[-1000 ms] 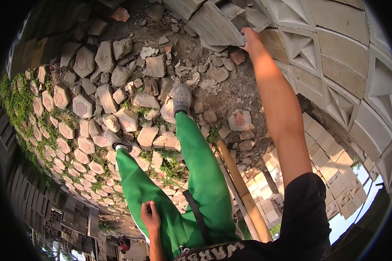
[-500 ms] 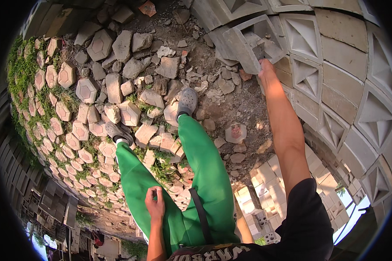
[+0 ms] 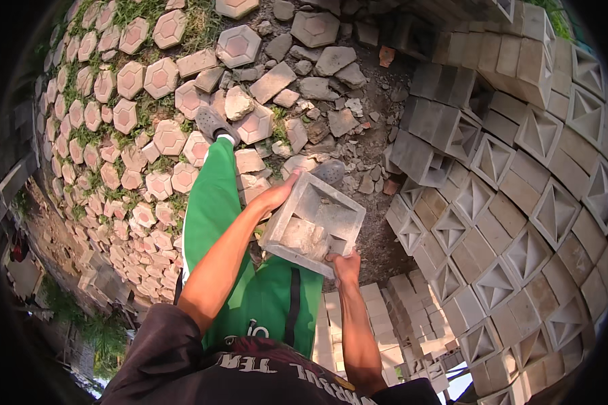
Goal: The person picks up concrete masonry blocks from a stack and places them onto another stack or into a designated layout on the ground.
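Observation:
A square grey concrete ventilation block [image 3: 312, 229] hangs tilted in front of my legs, its hollow side facing up, with a rough lighter patch inside. My left hand [image 3: 277, 196] grips its upper left edge, the thumb over the rim. At the lower right corner, my right hand [image 3: 345, 266] is closed around the rim. The block hides part of my right shoe [image 3: 329, 171] and the ground under it.
Stacked ventilation blocks [image 3: 507, 250] rise as a wall along the right. Broken rubble [image 3: 331, 125] and dirt lie ahead. Hexagonal pavers [image 3: 130, 79] with grass between them cover the left, and my left shoe [image 3: 214, 123] stands among them.
The ventilation block has come away from the stack on the right to in front of my body. My left hand, empty before, now grips it too. The view has turned right.

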### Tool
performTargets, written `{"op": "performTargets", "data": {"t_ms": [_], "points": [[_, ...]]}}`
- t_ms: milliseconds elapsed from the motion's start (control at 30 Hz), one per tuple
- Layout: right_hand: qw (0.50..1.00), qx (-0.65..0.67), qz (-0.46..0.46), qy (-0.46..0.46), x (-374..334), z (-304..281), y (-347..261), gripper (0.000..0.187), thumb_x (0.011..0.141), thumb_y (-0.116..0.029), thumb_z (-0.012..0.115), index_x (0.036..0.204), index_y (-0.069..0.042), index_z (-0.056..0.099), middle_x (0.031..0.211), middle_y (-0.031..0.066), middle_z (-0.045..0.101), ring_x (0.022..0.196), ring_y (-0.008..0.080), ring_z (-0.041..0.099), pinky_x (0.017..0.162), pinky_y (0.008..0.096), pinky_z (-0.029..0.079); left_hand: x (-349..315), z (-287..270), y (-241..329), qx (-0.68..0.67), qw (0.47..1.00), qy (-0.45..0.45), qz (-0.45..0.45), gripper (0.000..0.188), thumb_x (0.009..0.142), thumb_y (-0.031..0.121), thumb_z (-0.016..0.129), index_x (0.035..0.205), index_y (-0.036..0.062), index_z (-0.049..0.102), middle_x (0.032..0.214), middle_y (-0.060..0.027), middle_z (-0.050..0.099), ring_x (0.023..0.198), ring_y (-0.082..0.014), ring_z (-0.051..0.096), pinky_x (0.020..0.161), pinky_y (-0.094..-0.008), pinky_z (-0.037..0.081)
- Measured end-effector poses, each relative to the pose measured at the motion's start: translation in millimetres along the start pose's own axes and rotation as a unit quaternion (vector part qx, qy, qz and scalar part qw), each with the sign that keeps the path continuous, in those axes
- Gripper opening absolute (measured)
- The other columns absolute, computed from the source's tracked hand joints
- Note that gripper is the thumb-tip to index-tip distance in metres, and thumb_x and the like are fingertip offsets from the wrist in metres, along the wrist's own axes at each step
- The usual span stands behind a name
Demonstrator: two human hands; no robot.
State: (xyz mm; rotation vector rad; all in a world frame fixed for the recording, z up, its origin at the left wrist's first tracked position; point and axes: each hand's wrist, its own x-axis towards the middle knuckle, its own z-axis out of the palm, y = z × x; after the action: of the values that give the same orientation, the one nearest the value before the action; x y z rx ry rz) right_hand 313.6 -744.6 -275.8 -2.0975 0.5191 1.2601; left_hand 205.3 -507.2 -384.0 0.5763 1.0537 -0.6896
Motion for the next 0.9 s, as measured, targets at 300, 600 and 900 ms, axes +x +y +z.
{"op": "performTargets", "data": {"t_ms": [300,600,900], "points": [[0.901,-0.348,-0.203,-0.161,-148,273,-154,0.04,0.066,-0.006,0.061,0.105,0.0,0.059,0.09,0.0127,0.067,0.083,0.0231,0.063,0.078,0.0316,0.047,-218,-225,-85,-0.493,0.827,0.116,0.244,0.07,0.09,0.057,0.038,0.133,0.0018,0.043,0.134,-0.0143,0.046,0.121,-0.0254,0.044,0.102,-0.0329,0.032],[0.762,-0.237,-0.351,-0.489,-352,432,-326,0.064,0.086,-0.053,0.053,0.124,-0.001,0.051,0.119,0.0118,0.056,0.108,0.0194,0.054,0.095,0.033,0.039,-481,-316,-70,-0.635,0.567,0.111,0.513,0.062,0.095,0.052,0.03,0.13,0.0019,0.045,0.129,-0.0141,0.05,0.114,-0.0233,0.05,0.099,-0.034,0.037],[0.722,-0.307,-0.134,-0.606,-283,673,-333,0.069,0.093,-0.058,0.032,0.129,0.0,0.046,0.125,0.0098,0.051,0.112,0.018,0.048,0.097,0.0325,0.038,-496,-443,-84,-0.567,0.557,0.434,0.425,0.063,0.093,0.054,0.035,0.118,0.0002,0.055,0.11,-0.0087,0.059,0.095,-0.0169,0.055,0.086,-0.0309,0.043]]}}
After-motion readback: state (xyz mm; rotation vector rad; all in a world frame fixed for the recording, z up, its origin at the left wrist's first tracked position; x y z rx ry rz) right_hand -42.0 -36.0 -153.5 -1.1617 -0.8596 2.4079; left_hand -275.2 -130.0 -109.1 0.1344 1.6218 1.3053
